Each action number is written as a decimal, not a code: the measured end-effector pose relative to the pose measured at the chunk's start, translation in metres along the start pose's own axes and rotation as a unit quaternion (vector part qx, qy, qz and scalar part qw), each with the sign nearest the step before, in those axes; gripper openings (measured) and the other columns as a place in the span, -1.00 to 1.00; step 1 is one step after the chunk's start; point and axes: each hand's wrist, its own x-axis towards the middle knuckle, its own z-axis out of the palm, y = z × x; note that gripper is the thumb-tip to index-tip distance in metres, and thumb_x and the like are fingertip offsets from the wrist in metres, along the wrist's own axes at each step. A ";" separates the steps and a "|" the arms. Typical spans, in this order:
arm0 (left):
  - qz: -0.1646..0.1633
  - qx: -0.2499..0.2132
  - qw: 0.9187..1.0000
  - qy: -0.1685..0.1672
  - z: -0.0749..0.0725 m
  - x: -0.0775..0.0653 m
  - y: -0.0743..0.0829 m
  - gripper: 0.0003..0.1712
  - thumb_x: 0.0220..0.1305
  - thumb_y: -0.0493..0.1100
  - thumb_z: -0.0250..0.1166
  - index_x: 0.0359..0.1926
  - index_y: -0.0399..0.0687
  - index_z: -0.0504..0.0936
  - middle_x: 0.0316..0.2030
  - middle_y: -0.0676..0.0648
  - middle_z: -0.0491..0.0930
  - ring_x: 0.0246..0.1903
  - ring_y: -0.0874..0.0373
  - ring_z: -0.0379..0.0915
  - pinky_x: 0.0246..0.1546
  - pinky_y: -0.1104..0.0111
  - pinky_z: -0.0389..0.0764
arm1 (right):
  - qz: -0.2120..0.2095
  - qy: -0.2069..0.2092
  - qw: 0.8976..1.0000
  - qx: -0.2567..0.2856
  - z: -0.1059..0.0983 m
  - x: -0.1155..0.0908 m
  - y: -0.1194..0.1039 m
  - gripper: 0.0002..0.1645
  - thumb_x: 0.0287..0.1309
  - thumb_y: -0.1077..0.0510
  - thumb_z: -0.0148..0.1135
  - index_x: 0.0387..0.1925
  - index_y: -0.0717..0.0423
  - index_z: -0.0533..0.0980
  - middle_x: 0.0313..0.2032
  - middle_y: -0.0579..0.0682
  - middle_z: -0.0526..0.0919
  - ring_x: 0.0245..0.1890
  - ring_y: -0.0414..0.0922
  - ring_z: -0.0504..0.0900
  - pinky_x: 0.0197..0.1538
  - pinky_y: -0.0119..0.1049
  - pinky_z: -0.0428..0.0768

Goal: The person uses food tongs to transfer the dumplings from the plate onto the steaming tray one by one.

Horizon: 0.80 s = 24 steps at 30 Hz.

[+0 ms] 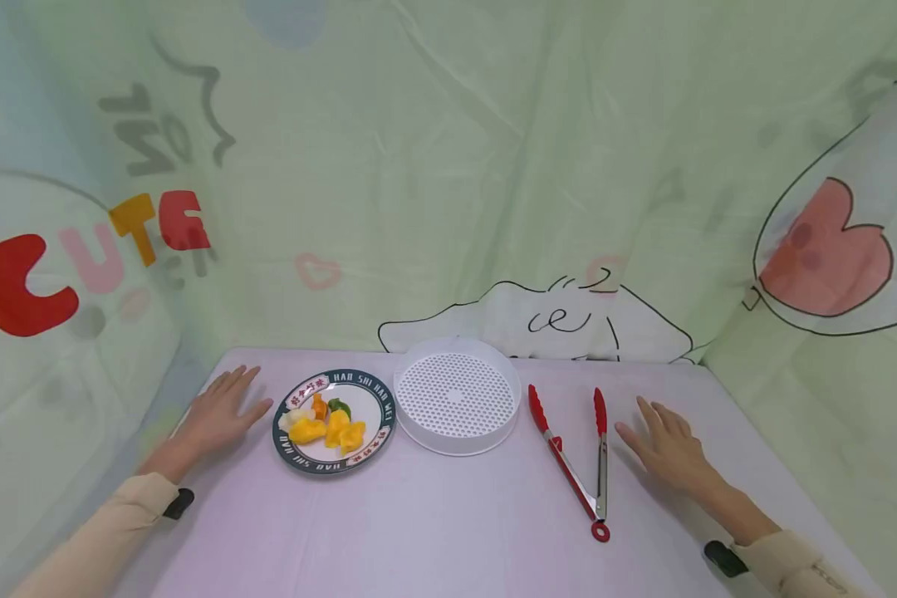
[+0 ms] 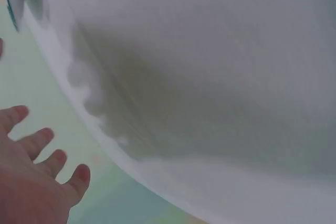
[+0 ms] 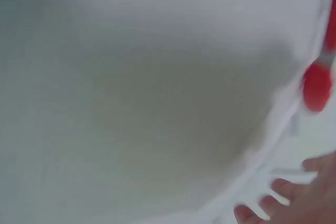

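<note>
My left hand (image 1: pixel 220 413) is held palm down with spread fingers, to the left of a round plate (image 1: pixel 293 459) with a dark patterned rim. On that plate lie several small dumpling-like pieces (image 1: pixel 337 427) in yellow, white, orange and green. Beside the plate, at the middle, stands a round white steamer tray (image 1: pixel 456 397) with a perforated base. Red-tipped metal tongs (image 1: pixel 574 475) lie spread apart to its right. Right of the tongs, my right hand (image 1: pixel 671 448) holds nothing, its fingers spread. In the left wrist view the fingers (image 2: pixel 35 142) show straight and apart.
A pale cloth-covered table (image 1: pixel 419 531) bears all these things. Behind it and at both sides hangs a light green curtain (image 1: pixel 448 166) with printed letters and hearts. Dark wrist bands (image 1: pixel 725 559) sit by the sleeves.
</note>
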 end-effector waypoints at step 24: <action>-0.039 -0.129 0.983 -0.120 0.020 0.023 0.018 -0.70 0.52 -0.05 0.08 -0.31 -0.14 0.54 -0.53 -0.03 0.42 -0.46 0.11 0.35 -0.44 0.33 0.35 | 0.087 -0.068 0.993 0.030 0.022 -0.028 -0.087 0.36 0.00 -0.45 0.33 0.33 0.60 0.09 0.08 0.57 0.38 -0.25 0.12 0.56 -0.33 -0.11 0.69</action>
